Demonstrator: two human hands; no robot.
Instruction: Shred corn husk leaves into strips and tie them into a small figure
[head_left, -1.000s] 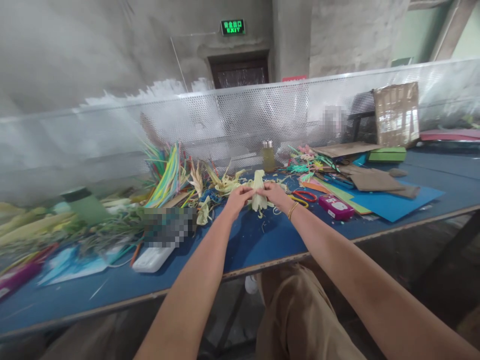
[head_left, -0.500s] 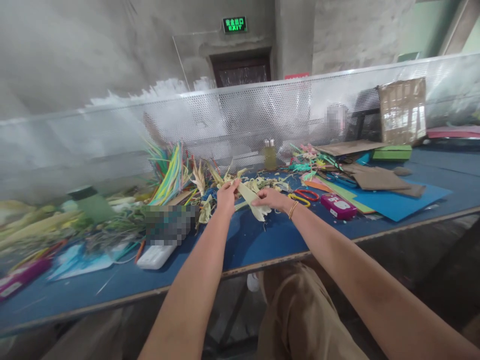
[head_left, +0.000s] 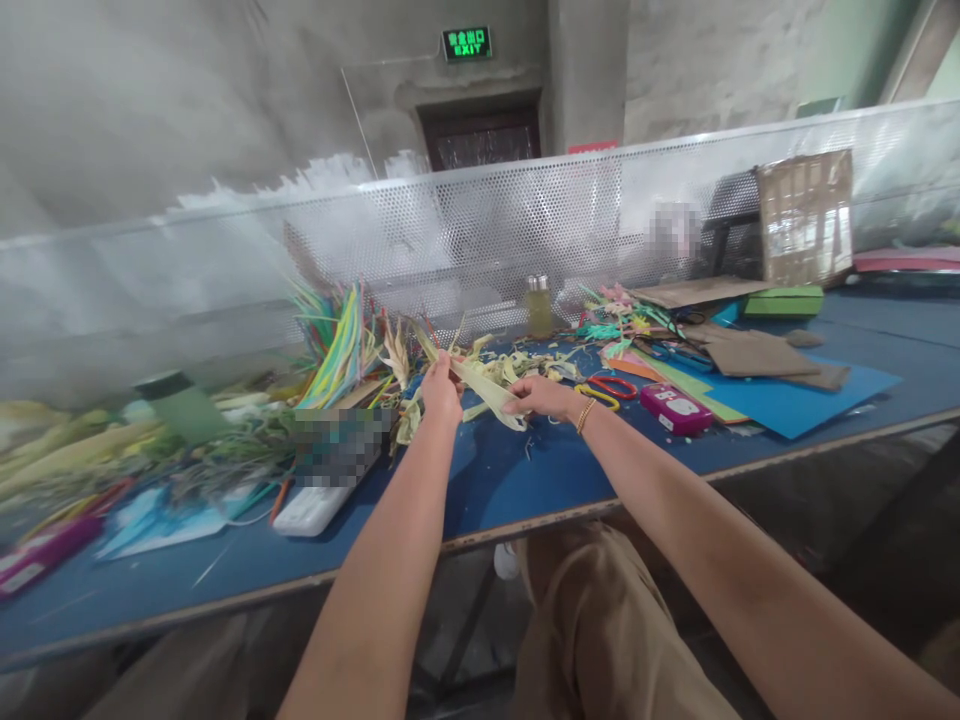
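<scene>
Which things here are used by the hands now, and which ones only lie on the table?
In use: left hand, right hand, both pinching the pale yellow leaf strip.

Lying about: pink plastic case, small yellowish bottle, bundle of coloured strips, green flat box, blue paper sheet.
</scene>
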